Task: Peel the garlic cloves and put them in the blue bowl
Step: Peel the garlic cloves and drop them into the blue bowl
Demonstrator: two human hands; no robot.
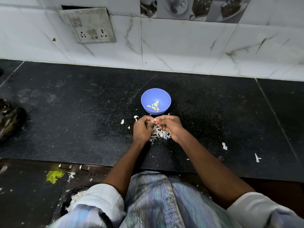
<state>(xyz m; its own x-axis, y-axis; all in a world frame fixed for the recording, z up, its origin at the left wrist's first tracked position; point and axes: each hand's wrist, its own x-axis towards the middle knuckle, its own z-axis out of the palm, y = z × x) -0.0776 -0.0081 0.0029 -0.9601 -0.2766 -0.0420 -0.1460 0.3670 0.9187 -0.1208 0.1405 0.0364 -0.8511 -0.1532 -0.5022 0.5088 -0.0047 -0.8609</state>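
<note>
Although only the head view is on hand, it shows the job well under way: the blue bowl (156, 101) stands on the black counter (82, 112) just beyond the hands, and several peeled cloves (154, 106) already lie together in its bottom. The left hand (142, 128) and the right hand (170, 126) meet just in front of the bowl, fingers curled inward, and between their fingertips a small pale garlic clove (154, 120) is pinched; both hands appear to grip it, though how much skin it bears is too small to tell. Beneath and between the wrists lies a heap of papery peelings (158, 134), which suggests a good many cloves have been stripped. To the left of the hands, near but apart, a few whitish pieces (122, 121) rest on the counter; whether they are unpeeled cloves or bits of skin cannot be told. I judge the present step to be the peeling of this one clove, with its drop into the bowl not yet done. If those loose pieces are cloves, a few remain; no other stock of garlic shows.
</note>
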